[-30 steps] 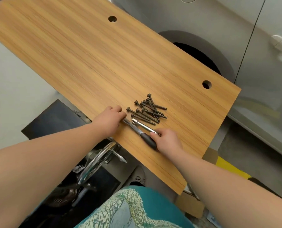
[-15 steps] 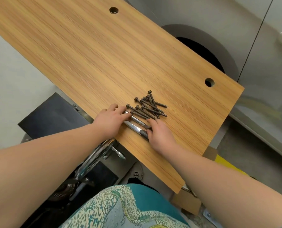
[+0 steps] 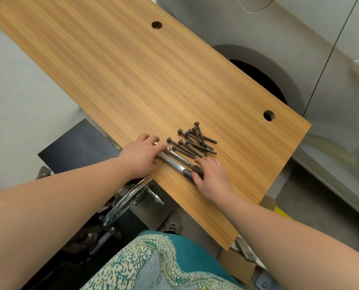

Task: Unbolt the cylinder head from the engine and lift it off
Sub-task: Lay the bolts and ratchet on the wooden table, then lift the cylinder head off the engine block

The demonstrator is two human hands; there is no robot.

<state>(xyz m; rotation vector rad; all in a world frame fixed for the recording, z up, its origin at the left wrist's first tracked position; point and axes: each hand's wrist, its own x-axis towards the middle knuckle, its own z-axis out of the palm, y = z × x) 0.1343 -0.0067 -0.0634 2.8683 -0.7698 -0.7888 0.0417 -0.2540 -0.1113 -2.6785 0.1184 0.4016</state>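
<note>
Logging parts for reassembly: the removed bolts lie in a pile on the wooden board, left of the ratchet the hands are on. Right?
Not quite. In the head view the bolts lie on the wooden board right of the ratchet, beyond both hands, left hand and right hand.

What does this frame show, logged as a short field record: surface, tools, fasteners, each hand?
surface: light wooden board with two round holes
tools: chrome ratchet wrench with dark grip and a chrome extension bar, lying side by side
fasteners: pile of long dark bolts, loose beyond the tools
left hand: over the tools' head end
right hand: fingers on the dark grip
engine: not clearly visible
</note>
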